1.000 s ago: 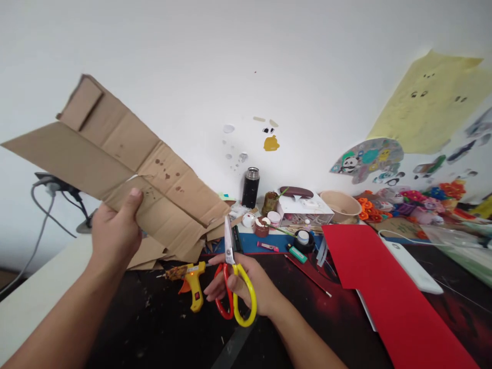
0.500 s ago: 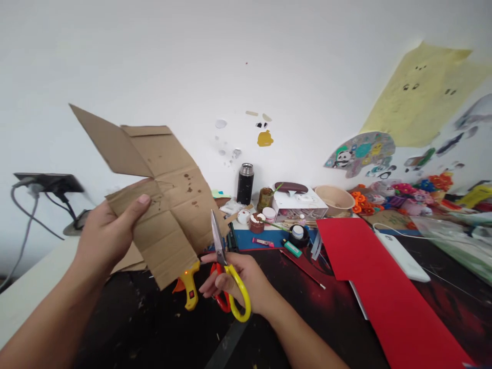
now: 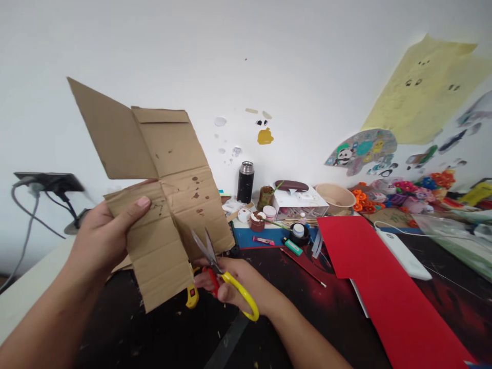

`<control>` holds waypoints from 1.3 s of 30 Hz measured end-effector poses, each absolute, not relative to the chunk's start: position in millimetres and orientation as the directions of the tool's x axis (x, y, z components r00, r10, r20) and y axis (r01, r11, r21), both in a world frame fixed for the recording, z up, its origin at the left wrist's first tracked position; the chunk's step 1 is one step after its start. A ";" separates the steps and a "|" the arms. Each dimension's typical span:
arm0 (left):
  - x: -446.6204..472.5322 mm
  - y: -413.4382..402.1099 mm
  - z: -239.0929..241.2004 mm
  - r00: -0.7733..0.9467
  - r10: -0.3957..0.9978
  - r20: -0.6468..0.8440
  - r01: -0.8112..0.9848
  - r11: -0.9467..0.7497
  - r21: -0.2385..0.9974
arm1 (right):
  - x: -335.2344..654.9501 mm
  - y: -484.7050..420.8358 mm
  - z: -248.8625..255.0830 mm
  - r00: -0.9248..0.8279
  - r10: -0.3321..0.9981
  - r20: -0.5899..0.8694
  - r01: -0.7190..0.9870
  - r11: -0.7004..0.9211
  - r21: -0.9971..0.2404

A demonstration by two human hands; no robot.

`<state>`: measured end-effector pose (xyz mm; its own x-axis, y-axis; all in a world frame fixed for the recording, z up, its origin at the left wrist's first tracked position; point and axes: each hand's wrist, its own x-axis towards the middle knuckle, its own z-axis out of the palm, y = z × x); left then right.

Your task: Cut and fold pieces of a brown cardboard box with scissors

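Note:
My left hand [image 3: 105, 238] grips a piece of brown cardboard [image 3: 188, 148] by its left flap, thumb on the front face. The cardboard is creased into several panels, with dark stains on it, and hangs upright above the table. In my right hand [image 3: 242, 282] is a pair of scissors [image 3: 219, 271] with one yellow and one red handle. Their blades are parted and point up and left, in front of the cardboard's lower right panel. Partly hidden behind the cardboard is a yellow glue gun [image 3: 192, 297].
Red paper [image 3: 369, 266] lies at the right, beside a white power strip [image 3: 403, 253]. Along the wall stand a black flask [image 3: 245, 183], a white box [image 3: 300, 201] and a beige bowl [image 3: 335, 198]. A pencil [image 3: 303, 267] and a green lighter [image 3: 292, 247] lie mid-table.
The scissor blades have parted and swung left toward the cardboard. The cardboard has turned a little, its upper panels shifting up and right. My left hand has barely moved.

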<state>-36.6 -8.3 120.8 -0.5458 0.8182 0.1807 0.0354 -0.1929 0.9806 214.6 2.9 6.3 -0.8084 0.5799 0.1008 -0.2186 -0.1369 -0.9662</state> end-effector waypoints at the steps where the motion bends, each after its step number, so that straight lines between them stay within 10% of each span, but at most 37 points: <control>1: -37.3 -8.0 119.9 -0.537 0.825 0.175 0.026 -0.191 0.981 | 214.9 2.1 8.9 -0.817 0.568 0.102 -0.202 -0.115 -0.973; 33: -2.9 -10.1 109.7 -0.484 0.872 0.070 0.100 -0.024 0.995 | 198.3 -11.6 9.7 -0.720 0.691 -0.055 -0.098 -0.180 -0.979; 39: -18.4 -8.7 109.2 -0.402 0.895 0.194 0.422 -0.007 0.907 | 199.2 -11.2 10.4 -0.743 0.668 -0.053 -0.106 -0.195 -0.975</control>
